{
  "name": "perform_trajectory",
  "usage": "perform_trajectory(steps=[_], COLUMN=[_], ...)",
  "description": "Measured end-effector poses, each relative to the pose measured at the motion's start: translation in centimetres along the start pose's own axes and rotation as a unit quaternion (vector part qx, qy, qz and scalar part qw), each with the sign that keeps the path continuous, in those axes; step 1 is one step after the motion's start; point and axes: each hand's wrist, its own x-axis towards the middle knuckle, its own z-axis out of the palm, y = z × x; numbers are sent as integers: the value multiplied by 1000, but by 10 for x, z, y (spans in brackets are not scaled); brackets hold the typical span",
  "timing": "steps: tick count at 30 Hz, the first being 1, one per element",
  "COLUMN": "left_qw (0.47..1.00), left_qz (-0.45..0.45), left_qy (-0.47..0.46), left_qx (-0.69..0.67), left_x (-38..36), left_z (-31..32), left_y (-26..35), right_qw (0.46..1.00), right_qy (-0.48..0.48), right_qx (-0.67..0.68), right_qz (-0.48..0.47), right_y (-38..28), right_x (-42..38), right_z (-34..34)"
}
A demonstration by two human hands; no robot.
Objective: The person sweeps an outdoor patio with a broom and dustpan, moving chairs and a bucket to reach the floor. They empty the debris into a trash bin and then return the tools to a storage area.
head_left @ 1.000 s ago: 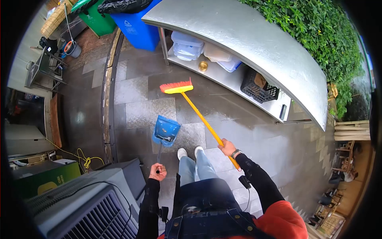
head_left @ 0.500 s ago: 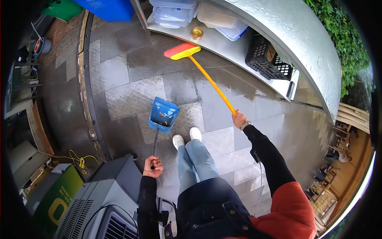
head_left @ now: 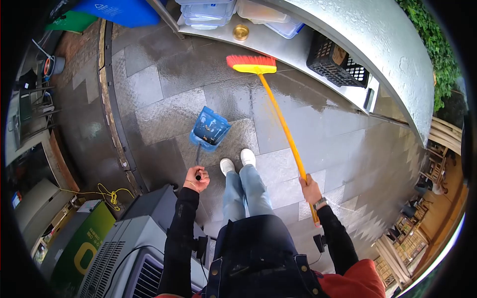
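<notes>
In the head view my right hand [head_left: 311,189] is wrapped round the orange-yellow handle of a broom [head_left: 284,124], close to the handle's lower end. The broom's yellow head with red bristles lies by the foot of the metal counter. My left hand [head_left: 197,180] is closed on the dark handle of a long-handled blue dustpan [head_left: 211,128]. Small bits of debris show inside the pan, which is just ahead of my white shoes [head_left: 247,157]. Dustpan and broom head are well apart.
Wet grey paving [head_left: 184,79] covers the ground. A metal counter [head_left: 278,47] curves along the far right, holding plastic tubs [head_left: 206,14], a gold tin [head_left: 241,32] and a black crate [head_left: 335,62]. A grey machine [head_left: 124,248] and yellow cable [head_left: 113,196] are at left.
The broom head has moved right along the counter's foot. My right hand has come down and nearer my body with the handle. My left hand and the dustpan have shifted slightly.
</notes>
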Motion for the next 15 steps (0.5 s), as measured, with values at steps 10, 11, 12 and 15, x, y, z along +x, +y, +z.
perform_trajectory(steps=[10,11,12,15], left_qw=[1000,999,998,998], left_qz=[9,20,32,28], left_qy=[-4,11,25,13], left_qx=[26,40,53,50], left_x=[40,42,42,51], left_z=[44,48,51,52], left_y=[15,13,10,12], right_qw=[961,932,895,825], right_qy=[-225,-301,-373,-452], right_qx=[4,53,102,251], right_qz=[160,193,224,227], right_y=[-21,-38,-64,-81], right_x=[-63,-75,-87,-102], right_z=[120,93,52,-20])
